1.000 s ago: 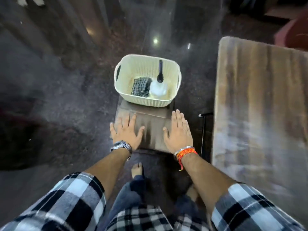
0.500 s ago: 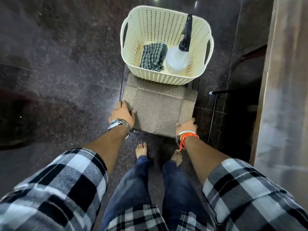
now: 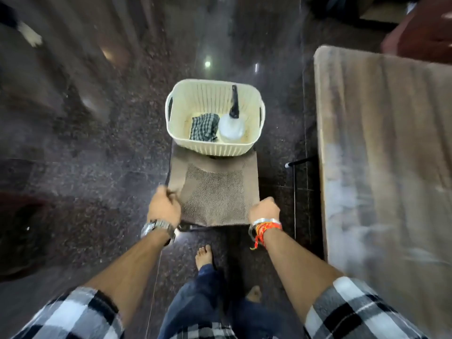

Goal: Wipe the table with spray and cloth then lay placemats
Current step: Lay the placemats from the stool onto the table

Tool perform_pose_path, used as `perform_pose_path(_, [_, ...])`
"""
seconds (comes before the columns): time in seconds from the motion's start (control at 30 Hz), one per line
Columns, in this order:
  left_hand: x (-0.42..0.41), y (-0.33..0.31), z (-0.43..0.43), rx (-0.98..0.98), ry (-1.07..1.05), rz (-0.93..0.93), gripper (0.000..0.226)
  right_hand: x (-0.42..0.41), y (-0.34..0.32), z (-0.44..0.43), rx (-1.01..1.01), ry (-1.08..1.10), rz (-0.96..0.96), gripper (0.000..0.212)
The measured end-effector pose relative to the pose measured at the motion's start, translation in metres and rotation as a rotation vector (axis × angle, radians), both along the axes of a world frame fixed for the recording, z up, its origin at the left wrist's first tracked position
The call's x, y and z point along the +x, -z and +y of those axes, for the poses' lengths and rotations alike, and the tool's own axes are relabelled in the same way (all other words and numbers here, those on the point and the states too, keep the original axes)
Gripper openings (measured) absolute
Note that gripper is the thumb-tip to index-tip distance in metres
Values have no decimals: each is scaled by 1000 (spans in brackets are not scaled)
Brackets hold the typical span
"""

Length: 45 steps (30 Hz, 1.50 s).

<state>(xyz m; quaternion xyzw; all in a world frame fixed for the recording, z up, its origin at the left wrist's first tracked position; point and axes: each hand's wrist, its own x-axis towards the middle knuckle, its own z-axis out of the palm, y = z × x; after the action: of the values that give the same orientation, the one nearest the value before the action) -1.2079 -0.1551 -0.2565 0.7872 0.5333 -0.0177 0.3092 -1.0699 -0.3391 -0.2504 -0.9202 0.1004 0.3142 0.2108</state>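
item: left hand (image 3: 163, 207), wearing a metal watch (image 3: 157, 227). fingers are curling together and clamping on the near left corner of the placemat (image 3: 215, 189); the corner is lifting slightly in the grip.

item: right hand (image 3: 264, 211), wearing a silver bangle and orange threads (image 3: 266, 226). fingers are curling under the near right corner of the same placemat, knuckles facing up; the fingertips are hiding beneath the edge.

item: placemat, brown and woven, lying flat between the two hands and running away from the person; its far end is sitting under the basket (image 3: 210, 148). what is supporting it is hard to tell.

item: basket, cream plastic with slotted walls, resting on the far end of the placemat. it is holding a folded checked cloth (image 3: 204, 130) on the left and a clear spray bottle (image 3: 231, 128) with a black head on the right, just beside each other.

item: table (image 3: 386, 155), wood-grained, standing to the right, apart from the hands.

item: dark speckled floor (image 3: 85, 143); bare feet (image 3: 204, 256) are standing on it below the placemat.
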Motion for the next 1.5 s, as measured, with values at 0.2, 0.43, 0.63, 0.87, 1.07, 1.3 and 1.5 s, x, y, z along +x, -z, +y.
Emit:
perform_pose_path(0.2, [-22, -95, -44, 225, 93, -247, 16, -13, -76, -58, 182, 6, -277, 14])
perform_pose_path(0.43, [45, -224, -89, 414, 118, -648, 17, 26, -183, -155, 579, 61, -537, 16])
perform_pose_path(0.63, [147, -315, -129, 450, 328, -708, 24, 50, -240, -234, 1006, -16, -533, 49])
perform_pose_path(0.87, [292, -334, -199, 537, 707, -684, 12, 95, -226, -279, 951, 316, -807, 32])
perform_pose_path(1.07, [458, -293, -262, 474, 929, -767, 21, 176, -192, -301, 803, 657, -859, 29])
perform_pose_path(1.3, [574, -155, -363, 391, 1401, -123, 63, 310, -129, -327, -3, 553, -563, 43])
perform_pose_path(1.5, [601, -73, -410, 265, 1518, 104, 60, 369, -96, -327, -130, 198, -389, 61])
